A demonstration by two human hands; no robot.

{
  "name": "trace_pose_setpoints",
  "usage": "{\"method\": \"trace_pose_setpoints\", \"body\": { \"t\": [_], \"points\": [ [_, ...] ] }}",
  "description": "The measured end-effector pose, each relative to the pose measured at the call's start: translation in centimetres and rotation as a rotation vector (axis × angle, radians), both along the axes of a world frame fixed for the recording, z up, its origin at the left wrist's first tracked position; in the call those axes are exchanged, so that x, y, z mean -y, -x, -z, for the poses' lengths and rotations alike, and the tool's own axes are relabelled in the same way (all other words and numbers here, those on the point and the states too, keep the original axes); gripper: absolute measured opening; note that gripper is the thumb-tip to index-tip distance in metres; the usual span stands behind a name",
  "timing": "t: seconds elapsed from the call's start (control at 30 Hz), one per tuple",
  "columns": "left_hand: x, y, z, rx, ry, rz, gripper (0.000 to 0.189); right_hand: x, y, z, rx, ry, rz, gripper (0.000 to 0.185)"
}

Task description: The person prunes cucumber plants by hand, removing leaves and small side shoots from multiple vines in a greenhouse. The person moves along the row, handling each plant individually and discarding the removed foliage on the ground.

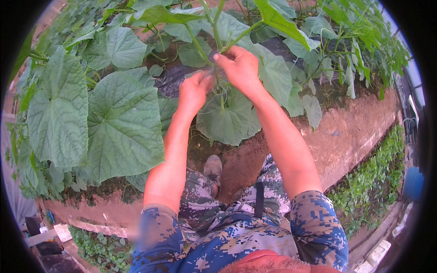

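Note:
Broad-leaved green vines, apparently cucumber plants, stand before me. My right hand (241,66) pinches with thumb and forefinger at the main stem (215,32), where a leaf stalk (244,33) branches off. Just below and to the left, my left hand (195,89) has its fingertips drawn together on a thin pale strand beside the stem; blur hides whether this is string or tendril. Thin pale loops (222,92) hang under the fingers. A large leaf (230,117) spreads below both hands, and another big leaf (123,123) lies left of my left forearm.
Black plastic film (172,82) covers soil behind the hands. A bare dirt path (351,126) runs to the right, bordered by low green plants (372,181). More vines (341,47) crowd the upper right. A blue container (412,183) stands at the far right edge.

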State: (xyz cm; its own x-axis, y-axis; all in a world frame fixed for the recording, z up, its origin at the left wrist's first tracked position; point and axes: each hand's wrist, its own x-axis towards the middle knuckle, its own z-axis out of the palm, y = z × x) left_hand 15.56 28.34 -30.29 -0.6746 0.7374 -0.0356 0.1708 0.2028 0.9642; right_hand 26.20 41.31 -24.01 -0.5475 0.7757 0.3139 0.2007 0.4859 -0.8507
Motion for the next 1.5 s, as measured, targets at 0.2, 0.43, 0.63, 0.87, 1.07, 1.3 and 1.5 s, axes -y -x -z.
{"method": "trace_pose_setpoints", "body": {
  "t": [0.2,0.43,0.63,0.87,1.07,1.3,1.5],
  "points": [
    [0.9,-0.1,-1.2,-0.281,0.237,0.108,0.024,-0.9,-0.9,-1.3,-0.056,0.032,0.072,0.03],
    [4.2,4.2,2.8,-0.298,0.645,0.148,0.025,-3.9,-2.5,-3.5,-0.101,0.205,0.122,0.031],
    [3.3,0.8,-3.6,-0.629,0.221,0.008,0.044,-3.4,-2.8,-2.1,-0.101,0.252,-0.022,0.029],
    [-1.0,-2.2,-14.4,-0.257,-0.119,-0.003,0.043,-1.3,-2.3,-2.0,-0.034,0.254,-0.142,0.024],
    [-2.0,0.1,-16.6,0.014,-0.073,0.137,0.04,1.8,-2.8,-5.1,0.071,0.225,-0.223,0.025],
    [-1.4,-0.4,-15.8,0.054,-0.125,0.033,0.032,6.0,-6.3,-11.2,0.007,0.048,-0.446,0.025],
    [-1.7,-1.7,-17.1,0.099,-0.146,0.097,0.026,-0.5,-3.4,-12.6,-0.064,-0.265,-0.175,0.032]
  ]
}}
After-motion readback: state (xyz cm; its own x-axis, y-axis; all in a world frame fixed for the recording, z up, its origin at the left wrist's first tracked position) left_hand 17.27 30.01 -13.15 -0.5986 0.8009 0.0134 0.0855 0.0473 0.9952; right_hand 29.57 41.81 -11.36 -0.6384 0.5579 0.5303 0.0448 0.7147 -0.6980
